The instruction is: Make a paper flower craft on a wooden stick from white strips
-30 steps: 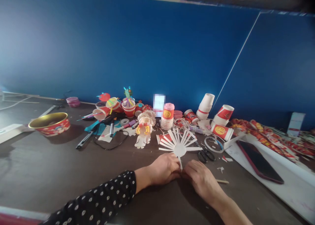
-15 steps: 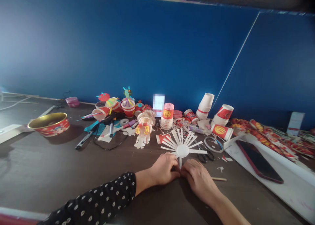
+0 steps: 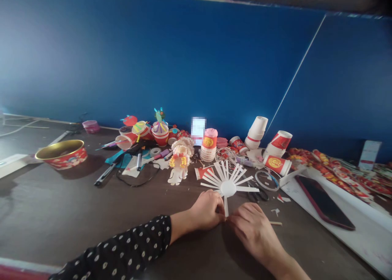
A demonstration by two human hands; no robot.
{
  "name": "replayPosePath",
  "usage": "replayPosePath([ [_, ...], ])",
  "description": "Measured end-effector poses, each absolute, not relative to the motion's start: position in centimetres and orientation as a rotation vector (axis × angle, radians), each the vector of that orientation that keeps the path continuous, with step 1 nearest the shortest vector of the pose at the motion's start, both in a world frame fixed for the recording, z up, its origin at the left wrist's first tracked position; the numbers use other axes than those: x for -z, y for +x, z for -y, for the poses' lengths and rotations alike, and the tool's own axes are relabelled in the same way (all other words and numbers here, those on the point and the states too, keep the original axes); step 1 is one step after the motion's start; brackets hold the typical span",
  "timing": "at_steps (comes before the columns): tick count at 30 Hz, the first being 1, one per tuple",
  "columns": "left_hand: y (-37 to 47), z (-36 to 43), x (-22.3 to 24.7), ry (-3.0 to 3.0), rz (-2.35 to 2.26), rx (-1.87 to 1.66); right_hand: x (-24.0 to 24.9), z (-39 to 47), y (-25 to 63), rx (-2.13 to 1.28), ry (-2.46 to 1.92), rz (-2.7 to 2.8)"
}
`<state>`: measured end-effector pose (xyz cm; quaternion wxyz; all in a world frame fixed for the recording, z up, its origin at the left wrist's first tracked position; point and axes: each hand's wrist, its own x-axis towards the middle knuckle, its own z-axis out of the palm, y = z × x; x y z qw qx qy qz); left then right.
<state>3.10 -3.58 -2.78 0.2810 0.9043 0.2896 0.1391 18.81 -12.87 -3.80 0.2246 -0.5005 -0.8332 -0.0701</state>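
A white paper piece [image 3: 228,187] with a round centre and many narrow strips fanned outward lies on the dark table. One strip points toward me, and its end is between my hands. My left hand [image 3: 208,209] is closed with thumb and fingers pinched at the left of that strip's end. My right hand [image 3: 251,227] is closed too, its fingertips meeting the same end from the right. Behind my right hand a thin wooden stick [image 3: 276,223] shows in part. Dark-handled scissors [image 3: 259,194] lie partly under the strips at the right.
A red and gold bowl [image 3: 63,154] stands at the left. Paper cups, a craft knife [image 3: 107,173] and a paper cup figure [image 3: 180,161] sit farther back. To the right, a white tray [image 3: 361,239] holds a phone [image 3: 324,202]. A blue wall rises behind.
My right hand has shifted slightly right and toward me, and more of the near strip shows between my hands. My left hand stays almost in place.
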Motion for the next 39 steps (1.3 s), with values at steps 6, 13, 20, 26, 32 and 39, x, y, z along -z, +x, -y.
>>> replayPosePath([
  [6,3.0,3.7,2.9,2.458,-0.765,-0.382,4.7,12.7,18.7,0.159,-1.455,2.275],
  [13,2.3,3.5,3.6,2.515,-0.602,-0.483,4.8,12.2,18.6,0.087,-1.527,2.24],
  [20,2.3,3.4,4.4,2.608,-0.59,-0.484,4.7,12.0,18.2,0.136,-1.617,2.221],
  [26,2.6,3.8,4.1,2.626,-0.653,-0.457,4.8,12.1,18.1,0.073,-1.65,2.182],
  [32,2.7,4.1,3.6,2.595,-0.696,-0.441,4.1,12.3,18.3,-0.166,-1.609,2.122],
  [39,2.6,4.4,3.3,2.588,-0.707,-0.428,4.2,12.1,18.0,-0.128,-1.636,2.061],
])
